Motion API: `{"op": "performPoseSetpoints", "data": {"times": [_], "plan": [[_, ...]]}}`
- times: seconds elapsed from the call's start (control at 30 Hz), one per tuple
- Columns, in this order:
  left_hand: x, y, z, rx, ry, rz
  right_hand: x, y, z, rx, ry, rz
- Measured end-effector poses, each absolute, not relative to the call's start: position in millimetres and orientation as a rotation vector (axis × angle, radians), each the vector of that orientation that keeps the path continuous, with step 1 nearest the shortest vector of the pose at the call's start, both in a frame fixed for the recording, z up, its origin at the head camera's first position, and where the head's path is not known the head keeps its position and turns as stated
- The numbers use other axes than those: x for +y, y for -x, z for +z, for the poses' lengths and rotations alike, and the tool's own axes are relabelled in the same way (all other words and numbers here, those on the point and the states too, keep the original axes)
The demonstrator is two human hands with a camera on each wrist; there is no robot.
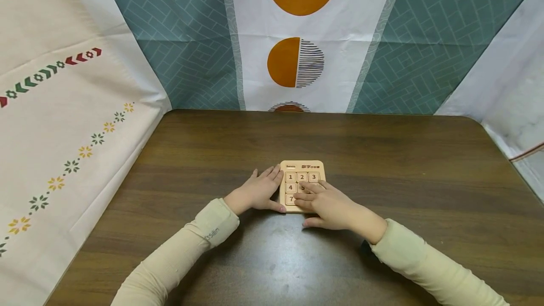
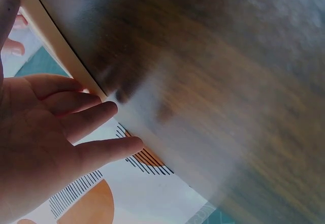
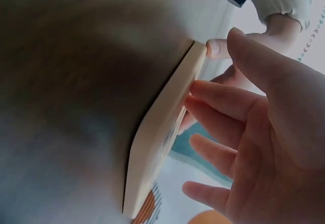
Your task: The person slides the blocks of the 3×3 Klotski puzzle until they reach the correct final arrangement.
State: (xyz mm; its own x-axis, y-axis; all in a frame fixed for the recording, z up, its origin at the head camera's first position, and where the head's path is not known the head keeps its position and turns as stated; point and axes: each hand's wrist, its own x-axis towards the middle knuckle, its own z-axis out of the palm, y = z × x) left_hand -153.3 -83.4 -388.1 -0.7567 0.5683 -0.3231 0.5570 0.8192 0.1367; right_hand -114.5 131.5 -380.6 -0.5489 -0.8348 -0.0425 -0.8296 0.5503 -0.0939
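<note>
A light wooden number puzzle board (image 1: pixel 321 170) lies flat on the brown table. Its square tiles 1, 2, 3, 4 and part of 5 and 7 show; my right hand hides the others. Along the board's left side rests my left hand (image 1: pixel 258 191), fingers extended, the thumb by the lower left corner. My right hand (image 1: pixel 333 207) reaches over the lower right of the board with spread fingers, its fingertips on or just above the middle tiles. In the right wrist view the board (image 3: pixel 147 148) appears edge-on, with the fingertips at its upper face.
The brown wooden table (image 1: pixel 382 155) stretches out around the board. A patterned cloth (image 1: pixel 204 37) hangs behind its far edge, and a white embroidered cloth (image 1: pixel 85 107) lines the left side. At the right, a thin cord (image 1: pixel 527 151) shows against white fabric.
</note>
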Motion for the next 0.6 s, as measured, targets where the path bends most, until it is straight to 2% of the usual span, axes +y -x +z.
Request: {"op": "performPoseSetpoints", "data": {"times": [0.6], "plan": [[-87, 153, -388, 2.653, -0.851, 0.035, 169, 103, -375, 2.759, 1.322, -0.132]]}}
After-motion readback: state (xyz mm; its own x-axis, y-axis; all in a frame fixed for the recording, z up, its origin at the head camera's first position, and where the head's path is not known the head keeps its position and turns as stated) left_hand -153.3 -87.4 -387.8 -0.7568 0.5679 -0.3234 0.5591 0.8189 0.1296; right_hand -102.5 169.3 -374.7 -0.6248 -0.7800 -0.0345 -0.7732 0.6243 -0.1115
